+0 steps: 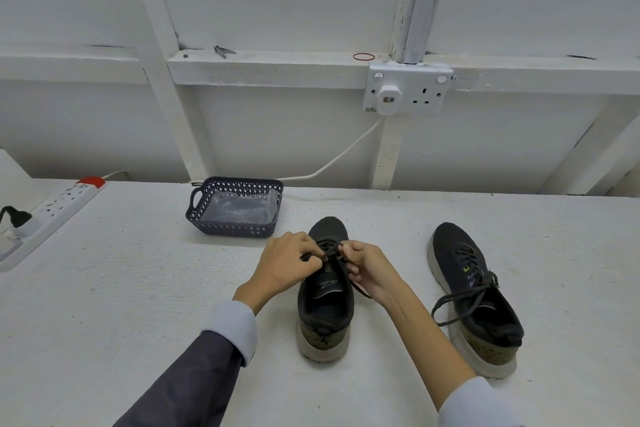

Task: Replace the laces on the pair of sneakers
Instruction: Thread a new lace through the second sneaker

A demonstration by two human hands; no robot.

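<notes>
Two dark sneakers with pale soles stand on the white table, toes pointing away from me. The left sneaker (325,308) is in front of me, and both hands work at its dark lace (329,251) over the tongue. My left hand (289,262) pinches one strand of that lace. My right hand (367,269) grips the other strand, with a loose end trailing under the wrist. The right sneaker (474,298) stands apart to the right, laced, with its lace ends (457,302) hanging loose over its left side.
A dark perforated basket (207,218) holding a clear plastic bag (242,206) sits just beyond the left sneaker. A white power strip (52,215) lies at the far left. A wall socket (408,90) with a plugged cable is on the wall behind.
</notes>
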